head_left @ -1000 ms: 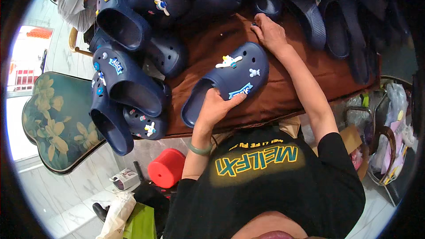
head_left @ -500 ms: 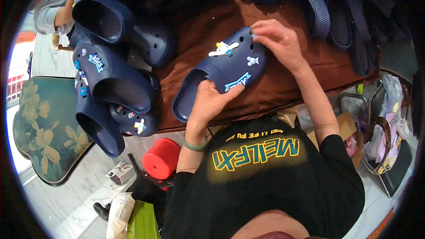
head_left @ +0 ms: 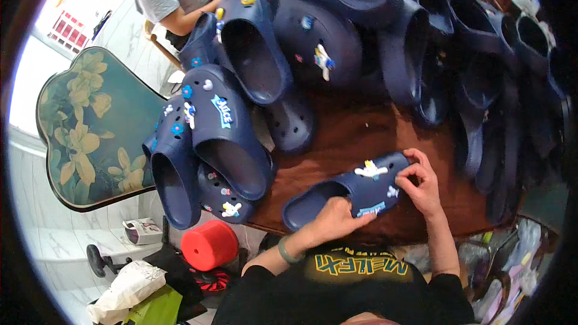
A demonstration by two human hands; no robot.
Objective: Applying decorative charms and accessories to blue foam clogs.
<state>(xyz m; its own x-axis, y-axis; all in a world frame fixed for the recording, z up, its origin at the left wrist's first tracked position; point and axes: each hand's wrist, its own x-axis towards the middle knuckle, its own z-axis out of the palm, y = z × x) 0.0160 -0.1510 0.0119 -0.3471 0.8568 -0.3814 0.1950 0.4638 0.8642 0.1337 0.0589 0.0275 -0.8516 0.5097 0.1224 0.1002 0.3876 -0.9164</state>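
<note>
Brown table (head_left: 361, 126), piled with navy clogs (head_left: 253, 54); both hands' grip holds 1 clog (head_left: 346, 195).

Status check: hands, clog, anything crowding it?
Left hand gripping clog at its side. Right hand pinching its toe end. Clog flat on table. Clog pile alongside, not touching.

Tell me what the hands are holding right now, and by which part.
Both hold a navy clog: left hand on its heel-side rim, right hand at the toe end.

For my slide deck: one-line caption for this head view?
Both hands, left hand and right hand, hold a navy clog with charms on a brown table.
</note>
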